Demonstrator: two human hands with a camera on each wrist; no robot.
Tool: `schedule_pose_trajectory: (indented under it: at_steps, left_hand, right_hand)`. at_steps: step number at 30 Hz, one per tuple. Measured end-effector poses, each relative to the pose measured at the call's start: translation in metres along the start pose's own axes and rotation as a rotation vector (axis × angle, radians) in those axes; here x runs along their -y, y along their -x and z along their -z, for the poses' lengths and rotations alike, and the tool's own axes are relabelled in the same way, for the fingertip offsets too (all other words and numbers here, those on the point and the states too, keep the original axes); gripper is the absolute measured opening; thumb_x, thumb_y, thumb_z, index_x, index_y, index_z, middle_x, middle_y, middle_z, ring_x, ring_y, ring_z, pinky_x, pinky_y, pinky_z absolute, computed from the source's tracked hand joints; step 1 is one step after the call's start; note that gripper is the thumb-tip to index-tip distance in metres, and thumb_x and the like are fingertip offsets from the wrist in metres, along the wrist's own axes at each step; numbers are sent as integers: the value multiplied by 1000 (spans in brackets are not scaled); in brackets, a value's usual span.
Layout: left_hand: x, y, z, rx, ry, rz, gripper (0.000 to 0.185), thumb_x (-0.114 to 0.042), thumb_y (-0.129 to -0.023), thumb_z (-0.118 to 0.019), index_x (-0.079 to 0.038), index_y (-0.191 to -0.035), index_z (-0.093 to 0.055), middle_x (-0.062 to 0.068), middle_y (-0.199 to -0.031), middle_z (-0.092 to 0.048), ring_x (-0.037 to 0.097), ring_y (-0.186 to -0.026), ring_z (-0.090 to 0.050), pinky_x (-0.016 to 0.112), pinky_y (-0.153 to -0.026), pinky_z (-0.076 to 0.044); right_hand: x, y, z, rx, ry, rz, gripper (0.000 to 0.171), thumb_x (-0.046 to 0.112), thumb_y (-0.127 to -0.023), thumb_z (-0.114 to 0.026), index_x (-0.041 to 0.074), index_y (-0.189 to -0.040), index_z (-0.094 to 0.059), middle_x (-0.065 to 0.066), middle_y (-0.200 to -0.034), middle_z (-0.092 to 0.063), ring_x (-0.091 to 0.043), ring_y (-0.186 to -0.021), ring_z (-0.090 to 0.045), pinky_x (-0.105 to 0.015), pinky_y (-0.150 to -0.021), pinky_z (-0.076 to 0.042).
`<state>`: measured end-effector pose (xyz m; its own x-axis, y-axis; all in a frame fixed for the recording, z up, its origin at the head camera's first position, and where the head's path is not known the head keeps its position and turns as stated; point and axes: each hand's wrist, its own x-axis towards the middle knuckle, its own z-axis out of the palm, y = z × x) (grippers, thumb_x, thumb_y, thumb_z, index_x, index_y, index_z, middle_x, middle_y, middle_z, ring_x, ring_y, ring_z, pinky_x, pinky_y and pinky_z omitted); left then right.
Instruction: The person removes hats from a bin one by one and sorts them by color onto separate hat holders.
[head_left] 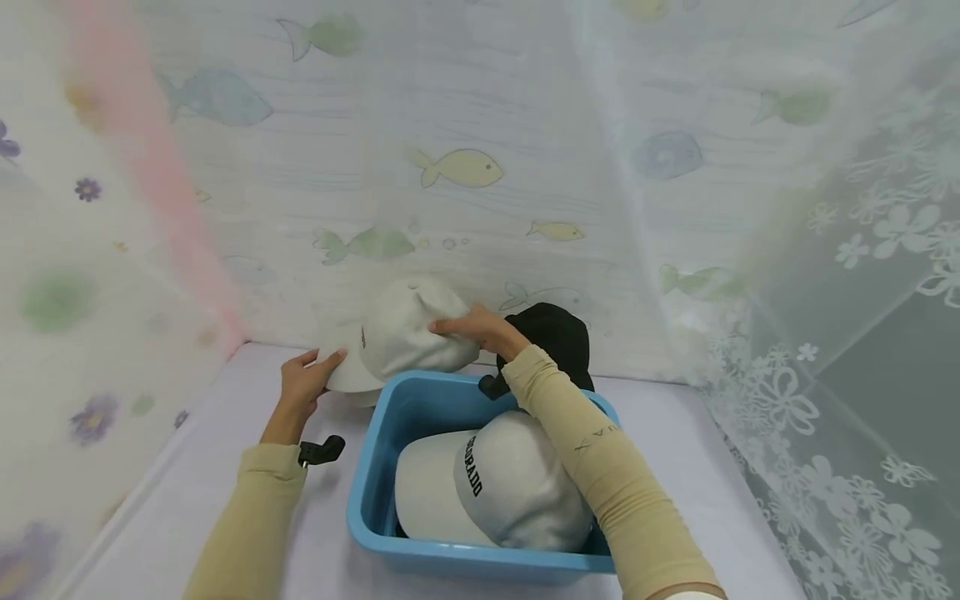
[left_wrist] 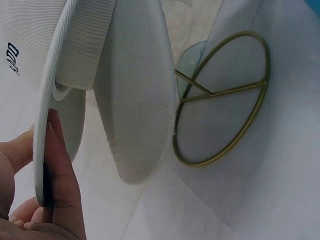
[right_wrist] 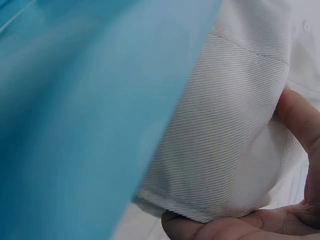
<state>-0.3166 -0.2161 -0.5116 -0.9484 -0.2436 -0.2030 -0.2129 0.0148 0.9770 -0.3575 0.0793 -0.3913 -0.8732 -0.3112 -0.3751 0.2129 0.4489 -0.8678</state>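
Behind the blue plastic tub (head_left: 375,467), the white cotton baseball cap (head_left: 405,333) is in both my hands, just above the brass wire ring stand (left_wrist: 222,100). Left hand (head_left: 303,383) pinches the brim edge; right hand (head_left: 476,325) is curled round the crown. Looks like mid-placement onto the stand. Next move probably calls for centring the crown over it before letting go.

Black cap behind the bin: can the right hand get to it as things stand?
Probably yes, once freed. The right hand grips the white cap's crown, and the black cap sits just beside that wrist, behind the blue bin, nothing covering it.
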Motion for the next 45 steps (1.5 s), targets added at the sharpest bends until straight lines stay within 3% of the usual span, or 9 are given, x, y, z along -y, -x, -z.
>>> schedule_pose_trajectory:
  at_steps: [7, 12, 19, 26, 29, 32, 36, 39, 45]
  left_hand:
    - [11, -3, -3, -22, 20, 23, 79, -32, -97, -70, 7, -155, -32, 31, -149, -46, 30, -120, -61, 12, -64, -53]
    - [14, -8, -9, -30, 25, 0, 75, -31, -98, -70, 6, -154, -37, 30, -148, -49, 35, -126, -58, 13, -65, -54]
    - [17, -10, -16, -48, 51, 1, 73, -35, -96, -72, 7, -149, -44, 29, -144, -51, 17, -100, -65, 13, -63, -54]
    - [13, 1, -11, 15, -7, 40, 78, -38, -99, -65, 13, -151, -34, 32, -142, -48, 2, -72, -61, 13, -60, -54]
    - [6, 5, -7, 89, -78, 41, 77, -33, -102, -60, 18, -150, -28, 37, -139, -47, 5, -66, -65, 18, -65, -58]
    - [-7, 10, -6, 172, -190, 30, 79, -27, -103, -57, 20, -152, -17, 43, -143, -40, 28, -95, -73, 34, -87, -61]
    - [-27, 20, -4, 212, -358, -19, 88, -24, -101, -59, 16, -155, -3, 45, -156, -18, 55, -142, -33, 62, -113, -39]
    - [-42, 30, -1, 218, -463, -87, 91, -24, -100, -61, 12, -157, 0, 42, -159, -10, 57, -147, -18, 68, -115, -30]
    - [-81, 63, -5, 226, -561, -304, 85, -28, -101, -62, 3, -161, -10, 37, -159, -22, 54, -146, -25, 69, -112, -33]
  right_hand:
    - [-3, 2, -5, 14, 54, -17, 95, 32, -93, -74, -8, -157, -16, -23, -160, -25, -34, -142, -35, -46, -120, -34]
    - [-1, 6, -4, 12, 105, 0, 98, 34, -94, -72, -7, -159, -10, -24, -164, -18, -34, -147, -29, -46, -122, -30]
    - [1, 6, -2, 5, 117, 18, 95, 33, -95, -70, -7, -159, -11, -24, -163, -19, -33, -146, -30, -45, -122, -30]
    - [7, 7, 2, -52, 365, 31, 98, 39, -96, -66, -9, -159, -7, -27, -165, -14, -37, -149, -27, -46, -121, -32]
    - [16, 16, 8, -65, 573, 59, 99, 42, -97, -63, -9, -159, -4, -28, -166, -14, -39, -149, -30, -47, -119, -34]
    - [30, 35, 14, -76, 749, 108, 95, 43, -99, -61, -7, -160, -7, -27, -164, -21, -39, -146, -37, -48, -117, -37]
    - [47, 68, 21, -76, 846, 173, 88, 42, -101, -60, -2, -161, -14, -21, -165, -25, -36, -148, -36, -48, -119, -35]
    - [55, 98, 25, -73, 880, 214, 85, 44, -102, -59, 3, -162, -16, -17, -167, -24, -34, -150, -34, -49, -121, -33]
    - [53, 156, 32, -47, 943, 339, 85, 45, -102, -60, 7, -163, -16, -12, -168, -22, -31, -155, -24, -49, -124, -25]
